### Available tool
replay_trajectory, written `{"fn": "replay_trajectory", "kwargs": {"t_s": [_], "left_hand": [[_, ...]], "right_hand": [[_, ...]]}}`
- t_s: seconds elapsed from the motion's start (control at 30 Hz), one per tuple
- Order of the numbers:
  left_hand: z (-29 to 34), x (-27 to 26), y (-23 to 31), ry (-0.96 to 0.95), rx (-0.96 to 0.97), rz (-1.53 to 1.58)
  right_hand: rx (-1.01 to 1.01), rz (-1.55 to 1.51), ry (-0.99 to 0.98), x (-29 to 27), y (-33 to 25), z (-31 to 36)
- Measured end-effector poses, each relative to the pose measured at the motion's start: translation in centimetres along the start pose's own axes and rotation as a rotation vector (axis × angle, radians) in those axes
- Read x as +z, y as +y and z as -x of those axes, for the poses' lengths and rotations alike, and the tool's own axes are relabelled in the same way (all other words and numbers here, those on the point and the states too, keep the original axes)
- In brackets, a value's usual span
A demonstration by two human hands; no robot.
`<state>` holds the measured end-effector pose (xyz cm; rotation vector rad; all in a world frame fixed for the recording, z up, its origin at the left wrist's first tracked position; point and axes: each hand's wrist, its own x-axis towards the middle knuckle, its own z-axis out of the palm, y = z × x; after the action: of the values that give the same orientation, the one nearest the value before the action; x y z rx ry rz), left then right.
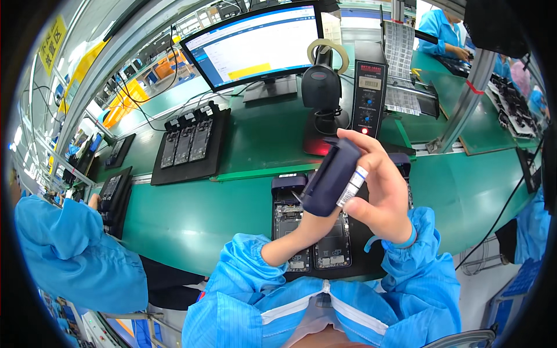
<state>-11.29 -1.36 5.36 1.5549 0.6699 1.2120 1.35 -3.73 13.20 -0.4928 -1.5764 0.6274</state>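
A dark navy plastic housing (332, 178) is held up tilted above the bench. My left hand (321, 225) is behind its lower end, closed on it, with the fingers mostly hidden. At its right edge is a white barcode label (352, 187). My right hand (383, 188) is closed at that label, thumb on its lower end and fingers bent over the housing's top right. Below lies a black tray (364, 255) with opened handheld devices showing circuit boards, such as one device (332, 249). Another navy housing (288, 182) sits at a device's top end.
Ahead stand a barcode scanner (322, 90) on a stand, a roll of tape (343, 52), a black label dispenser (369, 95) and a monitor (255, 46). A second tray (217, 153) of opened devices lies left. Co-workers in blue (75, 249) sit left and far right.
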Motion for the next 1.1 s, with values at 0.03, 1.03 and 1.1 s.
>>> {"fn": "replay_trajectory", "kwargs": {"t_s": [0.03,1.03,1.1], "left_hand": [[0.1,0.1,0.6,-0.024,0.021,0.02],[2.8,3.0,-1.3,-0.242,-0.192,-0.118],[2.0,3.5,-1.1,-0.324,-0.226,0.034]], "right_hand": [[0.0,0.004,-0.005,0.0,-0.4,0.1],[0.612,0.766,-0.154,-15.6,8.3,-0.5],[0.51,0.543,-0.049,-13.9,3.7,-1.2]]}}
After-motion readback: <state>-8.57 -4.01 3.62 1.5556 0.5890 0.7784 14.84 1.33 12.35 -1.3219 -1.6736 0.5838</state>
